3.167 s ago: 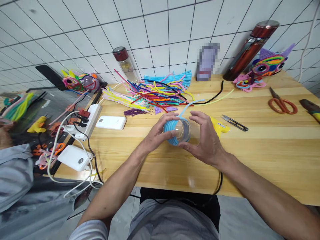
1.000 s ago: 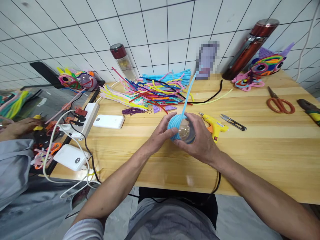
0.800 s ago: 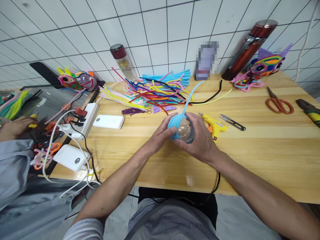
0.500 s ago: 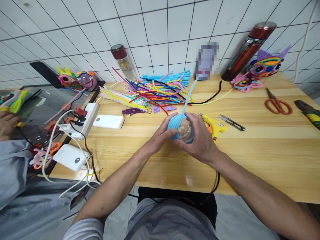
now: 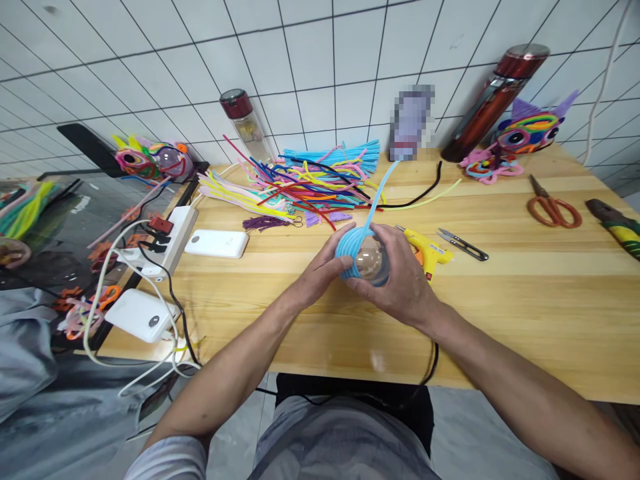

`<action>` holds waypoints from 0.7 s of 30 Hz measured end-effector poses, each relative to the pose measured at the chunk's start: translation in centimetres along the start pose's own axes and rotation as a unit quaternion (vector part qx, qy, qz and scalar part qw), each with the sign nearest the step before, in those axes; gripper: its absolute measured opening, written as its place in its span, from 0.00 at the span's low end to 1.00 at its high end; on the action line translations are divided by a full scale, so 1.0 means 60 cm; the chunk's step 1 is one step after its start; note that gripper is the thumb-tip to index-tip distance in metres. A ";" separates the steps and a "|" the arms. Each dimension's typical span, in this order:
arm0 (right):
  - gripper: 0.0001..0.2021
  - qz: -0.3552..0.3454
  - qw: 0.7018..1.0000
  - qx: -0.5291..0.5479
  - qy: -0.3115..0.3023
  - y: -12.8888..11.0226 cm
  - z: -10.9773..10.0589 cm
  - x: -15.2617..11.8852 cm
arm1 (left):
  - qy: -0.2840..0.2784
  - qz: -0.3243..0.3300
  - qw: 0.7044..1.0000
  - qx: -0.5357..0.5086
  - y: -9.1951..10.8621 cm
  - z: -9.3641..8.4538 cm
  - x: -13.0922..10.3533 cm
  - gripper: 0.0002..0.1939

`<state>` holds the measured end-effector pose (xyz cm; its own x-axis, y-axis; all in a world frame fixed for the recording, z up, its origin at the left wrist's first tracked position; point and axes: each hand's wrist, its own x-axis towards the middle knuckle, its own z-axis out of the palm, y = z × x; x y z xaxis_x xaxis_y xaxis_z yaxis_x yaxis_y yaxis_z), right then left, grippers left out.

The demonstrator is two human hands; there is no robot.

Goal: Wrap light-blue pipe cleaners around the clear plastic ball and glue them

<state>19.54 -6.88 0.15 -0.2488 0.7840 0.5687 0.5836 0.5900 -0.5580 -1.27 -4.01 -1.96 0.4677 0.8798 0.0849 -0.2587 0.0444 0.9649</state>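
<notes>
Between my two hands is a clear plastic ball [image 5: 371, 259], its left side covered by rows of light blue pipe cleaner [image 5: 351, 245]. A loose end of the blue pipe cleaner rises from the ball toward the back. My left hand [image 5: 327, 267] grips the wrapped side, thumb lying over the blue rows. Around the bare, see-through side curves my right hand [image 5: 403, 277], with its thumb at the lower front. Just right of that hand lies a yellow hot glue gun [image 5: 427, 250], partly hidden by it. Thread snips [image 5: 464, 245] rest beyond the gun.
A pile of colourful pipe cleaners [image 5: 320, 177] lies at the back. Orange-handled scissors [image 5: 553, 207] and pliers [image 5: 617, 227] are on the right, near a red thermos [image 5: 495, 103]. Leftward are a white power bank [image 5: 217, 243], a power strip [image 5: 175, 233] with cables, and a co-worker's sleeve [image 5: 25, 333].
My hands and the ball stay nearly still. The co-worker's hand at the far left has moved lower and toward the edge. The view has shifted very slightly.
</notes>
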 end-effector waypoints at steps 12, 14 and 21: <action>0.49 -0.001 1.000 -0.012 -0.010 0.007 0.003 -0.005 | 0.004 0.008 1.000 0.017 0.005 0.001 -0.001 0.38; 0.49 -0.004 1.000 -0.008 -0.011 0.007 0.003 -0.006 | 0.010 0.003 1.000 0.012 0.003 0.002 -0.001 0.39; 0.51 0.018 0.999 0.046 -0.023 0.008 0.000 -0.003 | 0.031 0.010 0.999 0.013 -0.006 0.003 0.002 0.41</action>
<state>19.84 -6.76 -0.23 -0.2648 0.8116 0.5207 0.5196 0.5750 -0.6320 -0.95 -3.98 -2.27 0.4090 0.9081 0.0895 -0.2458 0.0152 0.9692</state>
